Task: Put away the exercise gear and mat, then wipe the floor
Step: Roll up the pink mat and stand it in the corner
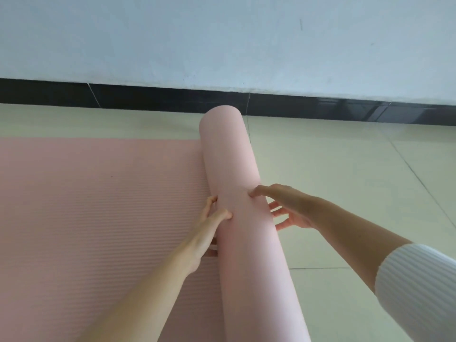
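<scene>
The rolled end of the ribbed pink foam mat [232, 169] lies between both hands, its flat part left of them. The left hand [209, 228] grips the roll. The right hand [290, 209] presses it with thumb and straight, spread fingers.

- pink ribbed foam mat [86, 218] runs off the left and bottom edges;
- left hand [209, 233] partly hidden under its roll;
- white ribbed sleeve [419, 287] cut off at right
</scene>
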`<state>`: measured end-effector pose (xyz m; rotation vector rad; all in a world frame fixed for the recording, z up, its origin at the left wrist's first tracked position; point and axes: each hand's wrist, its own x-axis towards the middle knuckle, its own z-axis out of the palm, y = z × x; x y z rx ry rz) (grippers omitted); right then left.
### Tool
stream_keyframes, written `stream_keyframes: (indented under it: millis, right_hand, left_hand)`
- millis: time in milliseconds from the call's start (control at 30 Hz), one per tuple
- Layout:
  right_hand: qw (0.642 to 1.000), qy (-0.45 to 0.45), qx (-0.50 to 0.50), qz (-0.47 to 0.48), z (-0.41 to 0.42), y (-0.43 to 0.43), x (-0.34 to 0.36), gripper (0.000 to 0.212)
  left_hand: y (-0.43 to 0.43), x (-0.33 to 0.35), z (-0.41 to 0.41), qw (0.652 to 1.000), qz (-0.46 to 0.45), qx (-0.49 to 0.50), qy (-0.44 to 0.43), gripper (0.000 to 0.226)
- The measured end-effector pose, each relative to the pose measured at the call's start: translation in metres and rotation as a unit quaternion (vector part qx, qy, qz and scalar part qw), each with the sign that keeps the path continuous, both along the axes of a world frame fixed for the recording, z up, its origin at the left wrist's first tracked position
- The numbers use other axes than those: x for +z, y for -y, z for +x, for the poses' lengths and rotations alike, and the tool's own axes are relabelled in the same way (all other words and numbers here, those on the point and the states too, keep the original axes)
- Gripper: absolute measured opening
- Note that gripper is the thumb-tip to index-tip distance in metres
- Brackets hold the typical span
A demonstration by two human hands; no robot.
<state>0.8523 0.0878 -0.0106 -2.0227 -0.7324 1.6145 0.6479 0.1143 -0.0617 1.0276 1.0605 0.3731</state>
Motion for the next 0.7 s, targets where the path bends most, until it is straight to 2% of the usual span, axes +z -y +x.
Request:
stream_keyframes:
  millis: [300,500,633,700]
  right_hand:
    - [0.998,0.023,-0.052,0.019,0.090,0.054,-0.028,0.051]
    - [0.995,0.016,-0.091,0.038,0.133,0.082,-0.035,0.040]
    - [0.991,0.010,-0.130,0.039,0.145,0.095,-0.042,0.040]
    - [0.989,0.013,-0.139,0.046,0.147,0.098,-0.045,0.040]
  left_hand:
    - [0.043,-0.011,0.096,1.000,-0.005,-0.027,0.006,0.038]
    - [0.061,-0.006,0.142,0.998,0.015,-0.067,-0.007,0.039]
    - [0.059,-0.002,0.156,0.987,0.066,-0.121,-0.077,0.040]
    - [0.043,0.000,0.159,0.977,0.103,-0.132,-0.129,0.032]
